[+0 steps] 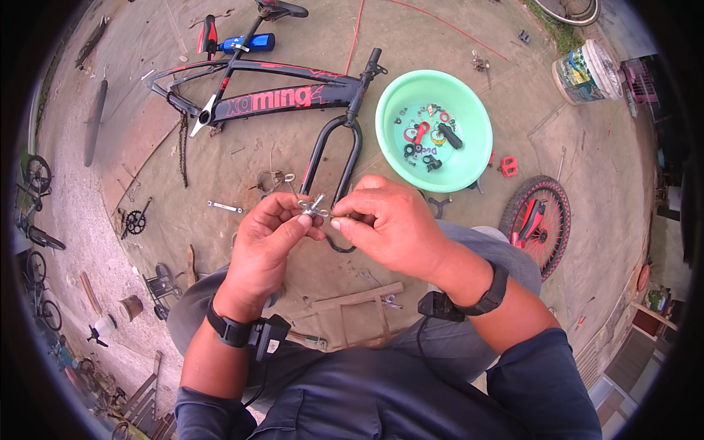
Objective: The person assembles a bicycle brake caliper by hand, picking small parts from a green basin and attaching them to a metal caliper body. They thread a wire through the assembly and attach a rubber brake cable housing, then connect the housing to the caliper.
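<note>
Above the ground between my knees, my left hand (pixel 265 242) pinches a small silver metal part (pixel 314 208) with looped ends between thumb and fingers. My right hand (pixel 396 224) meets it from the other side, thumb and forefinger pressed together at the part's right end. Whatever those right fingertips grip is too small to make out. Just beyond both hands lies a black bicycle frame (pixel 279 99) with red lettering, its fork (pixel 358 147) pointing toward me. A mint-green basin (pixel 471 99) at the far right holds small bike parts, among them a red piece (pixel 421 133) and a black piece (pixel 449 136).
To the right lies a small wheel (pixel 563 220) with red spokes, near a red pedal (pixel 508 166) and a paint bucket (pixel 579 81). Leftward are a wrench (pixel 224 207) and a crank with chainring (pixel 136 220). A wooden frame (pixel 358 296) lies between my legs.
</note>
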Available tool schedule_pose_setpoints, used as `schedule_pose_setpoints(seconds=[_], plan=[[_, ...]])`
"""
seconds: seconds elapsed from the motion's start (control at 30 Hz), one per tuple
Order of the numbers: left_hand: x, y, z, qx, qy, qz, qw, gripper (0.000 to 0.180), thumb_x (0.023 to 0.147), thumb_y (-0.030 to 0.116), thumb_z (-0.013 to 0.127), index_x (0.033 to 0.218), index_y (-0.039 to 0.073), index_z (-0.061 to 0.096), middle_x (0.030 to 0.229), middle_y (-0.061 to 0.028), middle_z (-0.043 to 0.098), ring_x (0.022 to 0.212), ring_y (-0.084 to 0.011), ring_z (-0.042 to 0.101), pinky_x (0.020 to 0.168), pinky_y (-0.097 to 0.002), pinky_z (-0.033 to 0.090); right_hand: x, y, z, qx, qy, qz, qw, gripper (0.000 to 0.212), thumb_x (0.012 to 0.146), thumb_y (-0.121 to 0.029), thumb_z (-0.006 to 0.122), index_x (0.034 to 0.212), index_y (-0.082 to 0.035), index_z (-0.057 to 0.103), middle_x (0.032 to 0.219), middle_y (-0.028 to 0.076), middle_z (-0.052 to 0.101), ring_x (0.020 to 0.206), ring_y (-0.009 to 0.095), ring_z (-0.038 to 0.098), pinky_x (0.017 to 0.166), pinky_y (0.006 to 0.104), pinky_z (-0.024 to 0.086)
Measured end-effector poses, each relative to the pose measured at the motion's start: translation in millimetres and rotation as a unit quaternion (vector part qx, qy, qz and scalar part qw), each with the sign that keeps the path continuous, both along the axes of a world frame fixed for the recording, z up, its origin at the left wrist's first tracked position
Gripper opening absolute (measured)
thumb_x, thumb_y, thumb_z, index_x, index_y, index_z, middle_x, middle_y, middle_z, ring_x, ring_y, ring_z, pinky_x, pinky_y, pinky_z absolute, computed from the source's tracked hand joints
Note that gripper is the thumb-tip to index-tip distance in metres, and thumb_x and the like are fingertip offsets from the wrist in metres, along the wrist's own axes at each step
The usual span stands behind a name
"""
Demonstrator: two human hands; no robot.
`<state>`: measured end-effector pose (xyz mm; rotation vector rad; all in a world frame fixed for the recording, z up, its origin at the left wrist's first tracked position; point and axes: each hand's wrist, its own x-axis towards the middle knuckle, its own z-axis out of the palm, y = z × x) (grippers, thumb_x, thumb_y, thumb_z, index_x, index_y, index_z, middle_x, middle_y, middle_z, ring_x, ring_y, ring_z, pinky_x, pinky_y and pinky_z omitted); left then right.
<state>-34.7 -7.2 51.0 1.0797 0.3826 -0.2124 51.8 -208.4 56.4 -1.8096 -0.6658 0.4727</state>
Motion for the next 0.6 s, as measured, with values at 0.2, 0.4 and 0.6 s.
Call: schedule_pose_setpoints(seconds=[0.2, 0.4, 0.6], plan=[[0.1, -0.6, -0.9, 0.002, -0.002, 0.000, 1.000, 0.021, 0.098, 0.003, 0.058, 0.118, 0.000, 0.060, 0.103, -0.0097, 0.069, 0.095, -0.0179, 0.066, 0.087, -0.0349, 0.055, 1.3, -0.4, 0.3, -0.013, -0.020, 0.004, 1.000, 0.011, 0.084, -0.008, 0.073, 0.093, -0.002, 0.071, 0.079, 0.009, 0.061, 0.067, 0.020, 0.062, 0.060, 0.0321, 0.049], [0.5, -0.8, -1.3, 0.004, 0.004, 0.001, 1.000, 0.021, 0.097, 0.003, 0.059, 0.118, 0.000, 0.060, 0.103, -0.0101, 0.069, 0.094, -0.0181, 0.066, 0.087, -0.0346, 0.055, 1.2, -0.1, -0.4, -0.020, -0.023, 0.004, 1.000, 0.011, 0.083, -0.008, 0.073, 0.093, -0.002, 0.071, 0.079, 0.009, 0.061, 0.067, 0.020, 0.062, 0.060, 0.0320, 0.049], [0.8, -2.0, -3.4, 0.008, -0.002, 0.005, 1.000, 0.021, 0.097, 0.002, 0.059, 0.118, 0.001, 0.060, 0.102, -0.0090, 0.068, 0.095, -0.0170, 0.066, 0.087, -0.0343, 0.055, 0.7, -0.2, -0.1, -0.023, -0.013, 0.001, 1.000, 0.010, 0.084, -0.008, 0.073, 0.092, -0.002, 0.071, 0.079, 0.008, 0.060, 0.066, 0.017, 0.062, 0.059, 0.0308, 0.049]])
